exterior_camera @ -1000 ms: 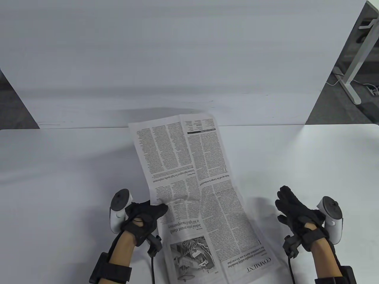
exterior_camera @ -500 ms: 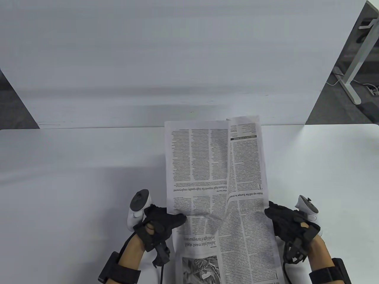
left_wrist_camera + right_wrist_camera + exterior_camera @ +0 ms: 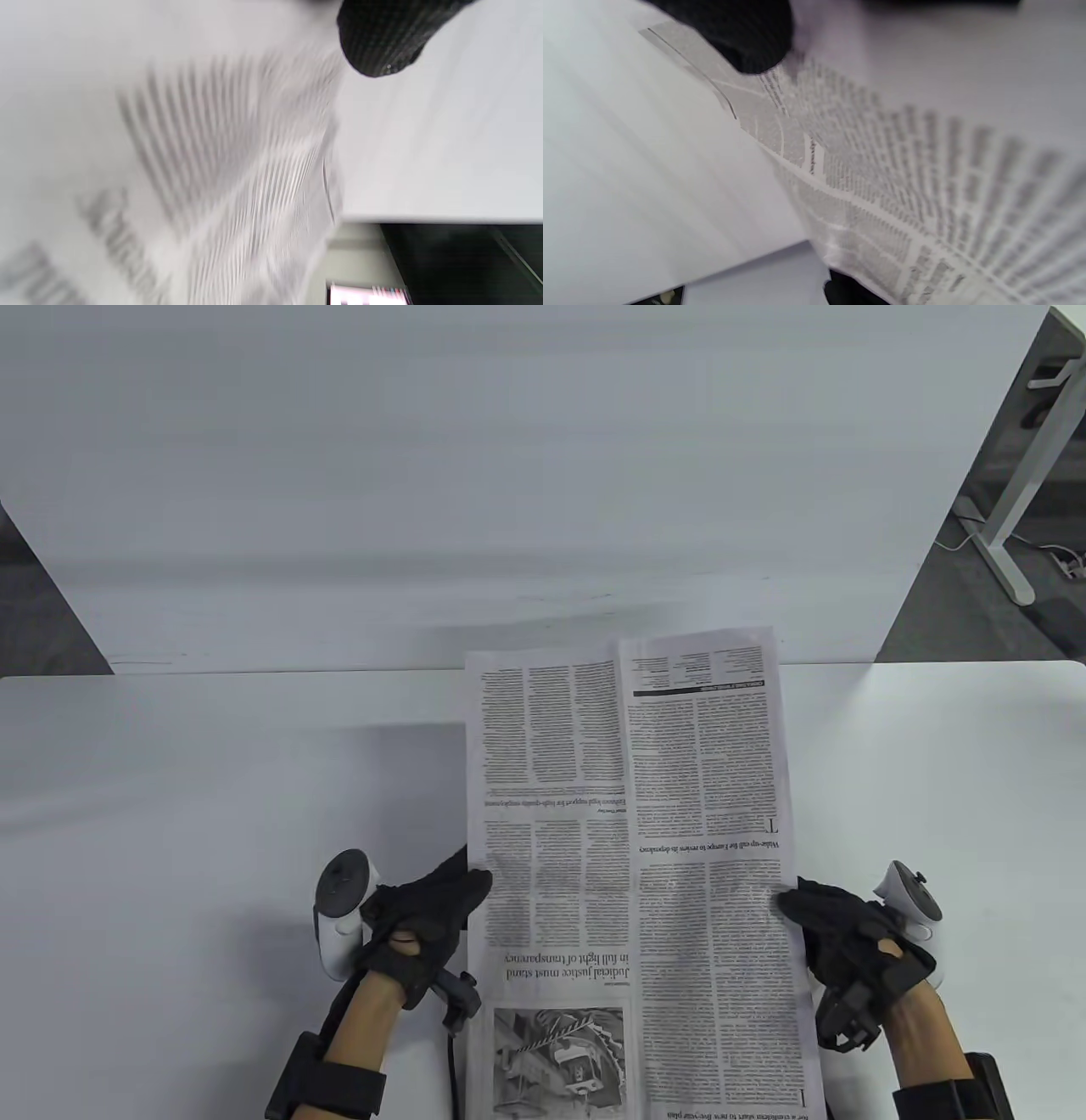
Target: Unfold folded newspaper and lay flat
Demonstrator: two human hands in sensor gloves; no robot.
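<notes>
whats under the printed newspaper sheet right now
The white table shows around the black-and-white printed newspaper sheet, held at its side edges by the left hand and right hand. Whatever lies directly beneath it is covered.

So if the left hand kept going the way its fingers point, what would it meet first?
The left hand points right, already at the left edge of the grey printed newspaper, so it meets that sheet first; contact depth is unclear.

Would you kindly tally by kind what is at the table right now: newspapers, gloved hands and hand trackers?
Newspapers: 1, the newspaper held at its side edges.
Gloved hands: 2, the left hand and the right hand.
Hand trackers: 2, the left tracker and the right tracker.
Total: 5.
</notes>
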